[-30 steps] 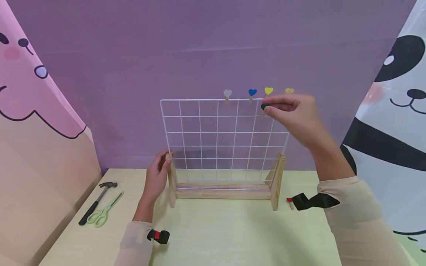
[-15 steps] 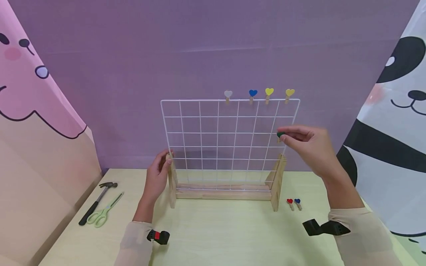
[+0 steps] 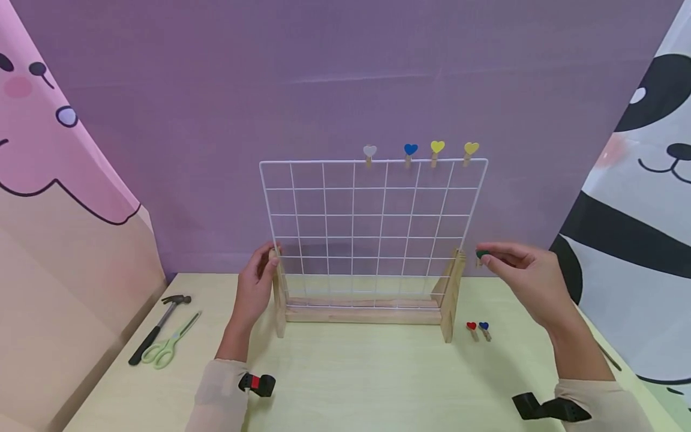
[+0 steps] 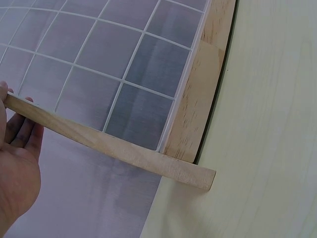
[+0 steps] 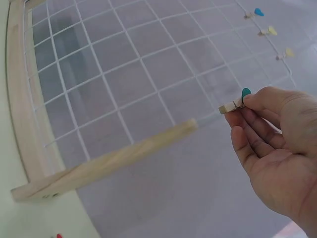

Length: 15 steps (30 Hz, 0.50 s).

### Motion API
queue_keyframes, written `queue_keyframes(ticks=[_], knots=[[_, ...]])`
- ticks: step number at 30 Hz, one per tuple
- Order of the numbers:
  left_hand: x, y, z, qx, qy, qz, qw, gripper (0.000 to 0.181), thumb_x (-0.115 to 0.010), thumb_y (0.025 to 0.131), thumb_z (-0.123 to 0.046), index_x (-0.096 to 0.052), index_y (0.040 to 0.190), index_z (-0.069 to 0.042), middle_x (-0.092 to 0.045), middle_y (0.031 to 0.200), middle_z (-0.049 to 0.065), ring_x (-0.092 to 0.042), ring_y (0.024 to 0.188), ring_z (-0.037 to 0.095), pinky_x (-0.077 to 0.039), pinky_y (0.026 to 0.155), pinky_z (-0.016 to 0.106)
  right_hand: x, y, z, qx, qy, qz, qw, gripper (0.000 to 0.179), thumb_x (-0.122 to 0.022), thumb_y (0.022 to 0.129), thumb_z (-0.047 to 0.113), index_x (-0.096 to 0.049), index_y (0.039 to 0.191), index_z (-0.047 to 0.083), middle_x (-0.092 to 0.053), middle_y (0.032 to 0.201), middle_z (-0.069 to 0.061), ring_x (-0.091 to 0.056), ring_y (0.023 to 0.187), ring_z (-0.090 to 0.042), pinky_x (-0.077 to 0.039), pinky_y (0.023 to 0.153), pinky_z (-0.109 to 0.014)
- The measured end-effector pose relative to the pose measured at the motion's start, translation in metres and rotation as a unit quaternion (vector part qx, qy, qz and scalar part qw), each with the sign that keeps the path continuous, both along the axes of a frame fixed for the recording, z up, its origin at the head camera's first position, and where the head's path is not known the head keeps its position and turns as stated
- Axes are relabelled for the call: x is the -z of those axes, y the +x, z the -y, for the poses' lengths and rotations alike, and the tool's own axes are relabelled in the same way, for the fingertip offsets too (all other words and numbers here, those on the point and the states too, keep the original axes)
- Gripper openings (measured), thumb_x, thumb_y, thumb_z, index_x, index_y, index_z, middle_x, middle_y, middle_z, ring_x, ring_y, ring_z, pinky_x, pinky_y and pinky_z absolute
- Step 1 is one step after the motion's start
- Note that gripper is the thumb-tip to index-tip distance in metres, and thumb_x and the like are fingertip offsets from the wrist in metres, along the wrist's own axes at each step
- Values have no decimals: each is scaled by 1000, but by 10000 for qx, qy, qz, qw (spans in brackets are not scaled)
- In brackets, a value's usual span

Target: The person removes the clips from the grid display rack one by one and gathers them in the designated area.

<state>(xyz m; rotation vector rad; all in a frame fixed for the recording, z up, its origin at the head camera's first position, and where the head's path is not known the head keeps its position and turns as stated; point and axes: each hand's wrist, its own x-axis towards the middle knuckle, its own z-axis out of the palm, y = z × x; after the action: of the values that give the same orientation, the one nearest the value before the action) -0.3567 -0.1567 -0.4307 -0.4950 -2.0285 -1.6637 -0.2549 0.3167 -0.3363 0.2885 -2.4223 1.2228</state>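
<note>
A white wire grid [image 3: 367,215] stands upright in a wooden stand [image 3: 361,315]. My left hand [image 3: 256,277] grips the top of the stand's left post, as the left wrist view also shows. To the right of the grid, my right hand [image 3: 531,279] pinches a small wooden clothespin [image 5: 231,106] topped with a green heart. Along the grid's top wire are clipped a white heart clothespin [image 3: 369,152], a blue heart clothespin [image 3: 410,150] and two yellow ones [image 3: 436,148]. Below the right hand lie a red heart clothespin [image 3: 472,329] and a dark blue one [image 3: 484,329].
On the table's left side lie a hammer [image 3: 159,329] with a black handle and light green scissors [image 3: 168,345]. Purple cloth [image 3: 216,90] hangs behind the table [image 3: 351,378]. A panda print [image 3: 637,228] is at the right, a pink cartoon print [image 3: 48,126] at the left.
My right hand has moved down and right from near the grid's top wire, carrying the green heart clothespin. The left hand has kept its grip on the post.
</note>
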Motion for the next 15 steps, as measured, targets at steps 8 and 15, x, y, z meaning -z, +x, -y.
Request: queue_keyframes(ticks=[8, 15], knots=[[-4, 5, -1, 2, 39, 101, 9999, 37, -53, 108, -15, -54, 144, -4, -64, 140, 19, -62, 121, 13, -47, 93, 7, 33, 3, -19, -25, -326, 275, 9991, 37, -68, 101, 21, -67, 133, 3, -71, 109, 29, -64, 102, 13, -50, 84, -5], [-1, 0, 0, 18, -15, -10, 10000, 39, -55, 108, -21, -54, 144, -6, -62, 141, 23, -61, 129, 31, -47, 94, 7, 62, 6, -37, 74, -499, 474, 9976, 34, -68, 101, 18, -69, 130, 1, -73, 104, 27, -68, 95, 12, -52, 82, -7]])
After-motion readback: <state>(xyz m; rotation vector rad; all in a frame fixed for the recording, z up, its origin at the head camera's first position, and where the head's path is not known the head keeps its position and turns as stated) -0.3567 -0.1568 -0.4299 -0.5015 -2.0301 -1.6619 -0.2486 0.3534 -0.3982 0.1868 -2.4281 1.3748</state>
